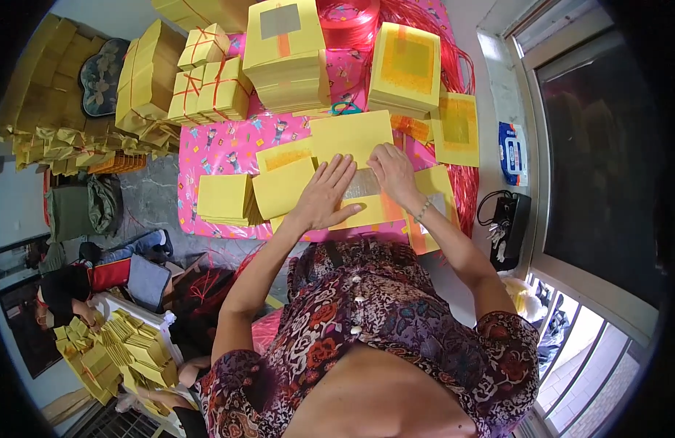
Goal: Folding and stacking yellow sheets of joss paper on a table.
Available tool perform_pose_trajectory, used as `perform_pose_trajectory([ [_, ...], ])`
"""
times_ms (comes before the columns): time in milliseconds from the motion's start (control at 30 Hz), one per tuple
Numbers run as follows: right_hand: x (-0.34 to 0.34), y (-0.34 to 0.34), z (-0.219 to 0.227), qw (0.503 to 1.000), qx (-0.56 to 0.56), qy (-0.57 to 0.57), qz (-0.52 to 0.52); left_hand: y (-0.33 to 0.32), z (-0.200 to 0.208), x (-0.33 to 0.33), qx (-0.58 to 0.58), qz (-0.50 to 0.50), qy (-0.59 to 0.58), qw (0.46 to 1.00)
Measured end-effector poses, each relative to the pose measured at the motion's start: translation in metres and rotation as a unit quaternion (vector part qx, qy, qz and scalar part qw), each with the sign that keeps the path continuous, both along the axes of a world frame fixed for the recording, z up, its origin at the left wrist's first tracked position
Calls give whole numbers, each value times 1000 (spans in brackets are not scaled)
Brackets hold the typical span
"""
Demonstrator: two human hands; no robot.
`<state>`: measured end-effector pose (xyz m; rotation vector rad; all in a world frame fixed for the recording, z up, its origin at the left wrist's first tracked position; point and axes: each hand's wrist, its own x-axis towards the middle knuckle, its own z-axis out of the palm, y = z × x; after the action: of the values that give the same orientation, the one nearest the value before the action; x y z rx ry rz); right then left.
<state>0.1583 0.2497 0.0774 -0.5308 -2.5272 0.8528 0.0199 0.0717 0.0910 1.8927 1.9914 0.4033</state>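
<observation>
My left hand (326, 193) lies flat with its fingers stretched out on a yellow paper sheet (356, 131) on the table. Beside it, my right hand (394, 174) has its fingers bent and pressed together at the sheet's right side, seemingly pinching the paper; its fingertips are partly hidden. Between both hands shows a silver foil patch (363, 184) on yellow paper. A folded yellow paper piece (285, 188) rests left of my left hand, next to a small stack of folded yellow paper (225, 198). Near my right wrist lie more sheets with an orange-and-silver patch (432, 201).
A pink patterned cloth (206, 146) covers the table. At the back stand tall yellow paper stacks (285, 73), tied bundles (224, 91), scissors (345, 108) and red plastic string (465, 182). A window (600, 146) is at right. Another person's arm (64, 292) reaches over paper at lower left.
</observation>
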Motion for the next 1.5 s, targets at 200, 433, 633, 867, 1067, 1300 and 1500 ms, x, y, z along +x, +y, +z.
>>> perform_pose_trajectory([
  [200, -2, 3, 5, 999, -12, -44, 10, 3, -1, -1, -2, 8, -14, 1000],
  [433, -2, 8, 10, 998, -14, -57, 31, 1, -3, -2, 12, 25, -46, 999],
  [633, -1, 16, 19, 987, 128, -20, 94, 1, -11, -11, 161, 144, -245, 945],
  [867, -2, 28, 24, 961, 239, 9, 141, 16, -3, -17, 125, 451, -186, 864],
  [1067, -14, 20, 47, 956, 249, 54, 142, 26, 1, -24, 173, 421, -593, 665],
  [1300, -34, -6, 69, 962, 203, 86, 160, -40, 8, -47, 217, 419, -596, 650],
  [1500, -30, -32, 56, 972, 133, 97, 165, -116, -25, -37, 225, 516, -546, 620],
])
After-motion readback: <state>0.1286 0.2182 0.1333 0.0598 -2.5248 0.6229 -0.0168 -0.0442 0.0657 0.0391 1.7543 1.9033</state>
